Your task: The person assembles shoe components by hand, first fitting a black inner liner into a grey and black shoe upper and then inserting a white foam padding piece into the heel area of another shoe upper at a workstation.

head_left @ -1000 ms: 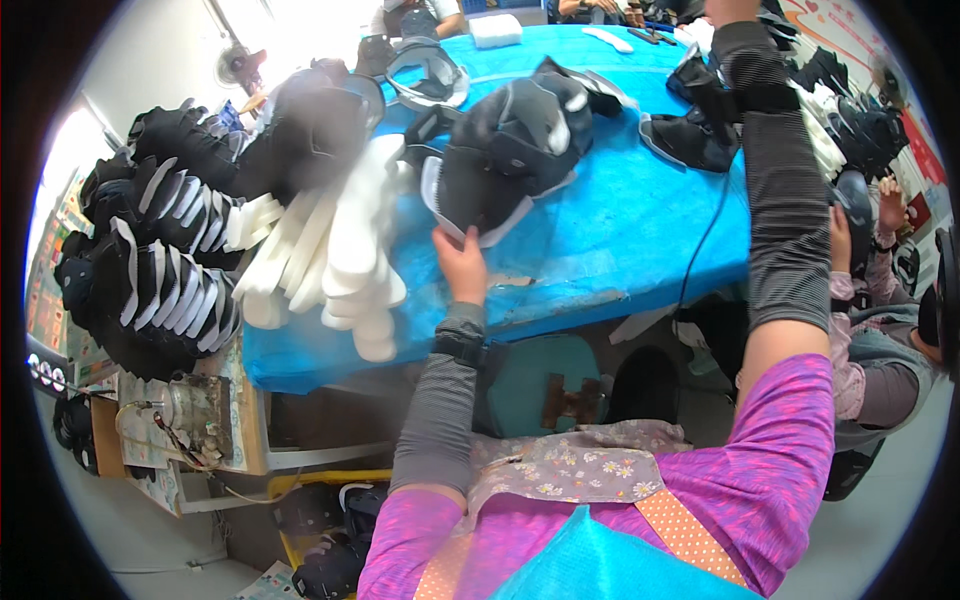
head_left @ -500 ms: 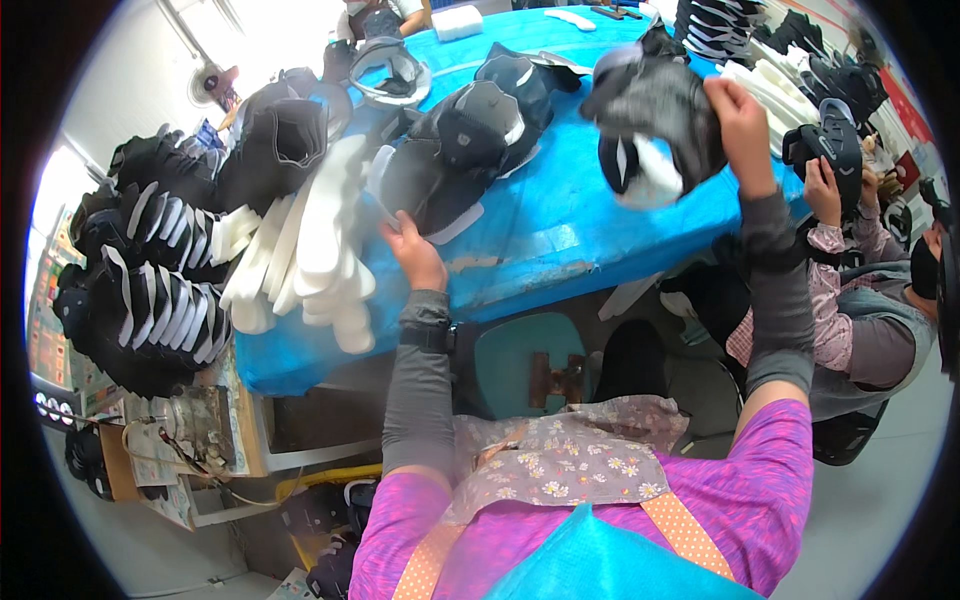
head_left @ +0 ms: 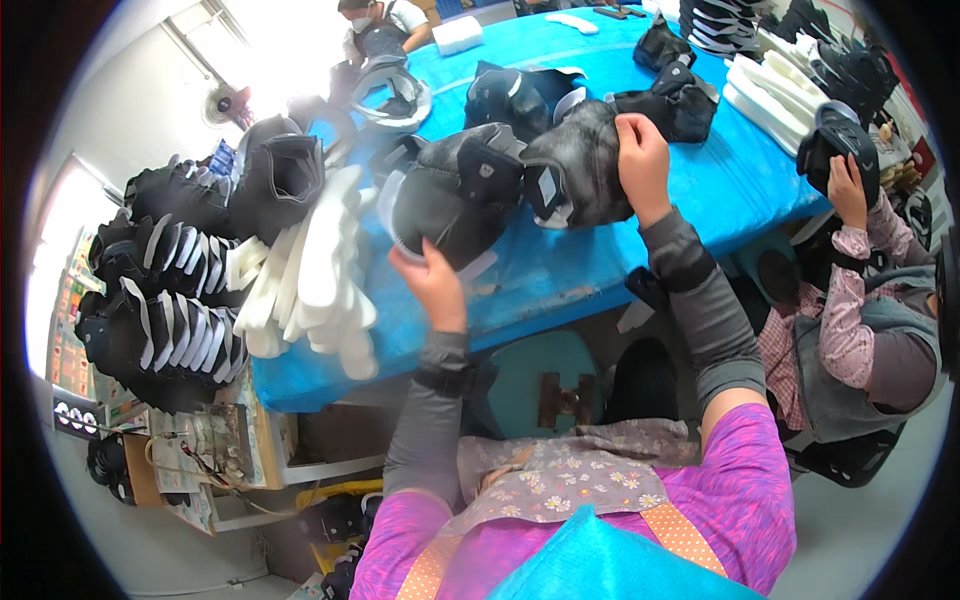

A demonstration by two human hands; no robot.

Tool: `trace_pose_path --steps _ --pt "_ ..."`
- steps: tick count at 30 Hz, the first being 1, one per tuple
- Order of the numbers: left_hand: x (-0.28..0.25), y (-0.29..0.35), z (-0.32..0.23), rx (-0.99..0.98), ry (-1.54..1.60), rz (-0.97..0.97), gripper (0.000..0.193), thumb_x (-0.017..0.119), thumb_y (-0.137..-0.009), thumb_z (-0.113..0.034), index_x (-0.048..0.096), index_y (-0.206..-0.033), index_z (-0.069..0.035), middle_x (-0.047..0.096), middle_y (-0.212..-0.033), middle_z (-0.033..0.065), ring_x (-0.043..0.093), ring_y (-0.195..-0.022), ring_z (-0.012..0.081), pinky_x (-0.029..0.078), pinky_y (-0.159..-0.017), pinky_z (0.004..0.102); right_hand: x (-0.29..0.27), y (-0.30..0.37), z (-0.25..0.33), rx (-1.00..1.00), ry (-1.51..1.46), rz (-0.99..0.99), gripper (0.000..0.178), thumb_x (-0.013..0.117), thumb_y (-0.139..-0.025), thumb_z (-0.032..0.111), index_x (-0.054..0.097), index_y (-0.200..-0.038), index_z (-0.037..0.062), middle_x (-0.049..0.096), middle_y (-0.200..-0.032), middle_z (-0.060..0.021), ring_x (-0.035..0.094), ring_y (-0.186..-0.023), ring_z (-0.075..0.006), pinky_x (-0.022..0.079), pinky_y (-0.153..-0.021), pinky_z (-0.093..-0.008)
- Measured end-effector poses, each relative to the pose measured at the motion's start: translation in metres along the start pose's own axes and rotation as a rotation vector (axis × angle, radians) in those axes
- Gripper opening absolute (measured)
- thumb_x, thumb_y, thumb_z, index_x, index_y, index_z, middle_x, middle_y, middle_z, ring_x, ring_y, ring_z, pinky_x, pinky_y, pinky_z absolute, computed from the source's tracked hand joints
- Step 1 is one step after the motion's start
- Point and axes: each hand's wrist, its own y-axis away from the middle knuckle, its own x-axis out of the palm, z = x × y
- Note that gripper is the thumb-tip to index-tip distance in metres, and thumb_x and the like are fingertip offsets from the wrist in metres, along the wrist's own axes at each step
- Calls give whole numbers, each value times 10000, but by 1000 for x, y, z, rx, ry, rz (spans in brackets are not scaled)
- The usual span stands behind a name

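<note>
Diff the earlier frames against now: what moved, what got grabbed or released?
The right hand reached to the far side of the blue table, took hold of a black shoe upper and carried it back toward the person, down beside the black upper under the left hand. The left hand stayed on that nearer upper throughout. The white insole stack and the striped uppers on the left did not move.

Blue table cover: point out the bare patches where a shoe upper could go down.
The blue table cover is bare along its near edge, between the left hand and right forearm. Another patch lies right of the right hand, below the white insole stack. Crowded: the black uppers mid-table and white insoles at left.
</note>
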Motion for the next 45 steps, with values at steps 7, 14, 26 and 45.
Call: trace_pose_path --steps 7,14,26,45 --pt "139 -190 83 -395 547 233 348 545 -982 -251 407 -1288 -158 554 -1205 83 591 -1051 249 509 -856 429 107 -136 -46 -239 77 -364 176 581 -925 176 628 -885 12 642 -898 -193 607 -857 -394 484 -764 -438" --pt "118 -176 -18 24 456 240 318 496 -995 -173 489 -1298 -78 576 -1211 97 544 -1118 232 439 -988 388 32 -112 -12 -462 24 -314 125 617 -935 140 616 -891 24 619 -809 -95 603 -748 -243 469 -684 -329" --pt "-77 -87 -14 -341 379 330 452 596 -945 -151 455 -1335 29 557 -1248 182 547 -1149 266 452 -958 358 -58 -43 37 -178 -333 -280 176 638 -946 174 686 -984 8 669 -888 -17 570 -804 -74 463 -734 -224" --pt "-74 -26 31 -330 118 -305 457 637 -932 -225 450 -1250 45 538 -1227 167 530 -1098 233 426 -951 352 -121 54 95 223 -943 -188 254 467 -1018 250 561 -1012 14 630 -739 -102 575 -595 -154 472 -569 -265"
